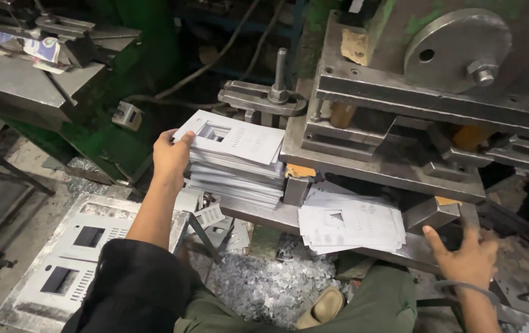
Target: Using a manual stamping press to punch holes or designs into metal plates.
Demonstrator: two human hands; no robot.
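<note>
My left hand [170, 154] grips the left edge of the top sheet of a tall stack of punched grey metal plates [236, 161], each with a square cut-out and rows of small slots. A second, lower pile of similar plates [350, 223] lies on the press bed [258, 213] under the die. My right hand [466, 254] rests with fingers spread on the bed's right end, beside that lower pile, holding nothing.
The heavy steel press die [400, 105] overhangs the bed. Larger punched panels [73, 259] lie on the floor at left. Metal scrap chips [270, 287] cover the floor between my knees. A green machine frame [110, 123] stands at left.
</note>
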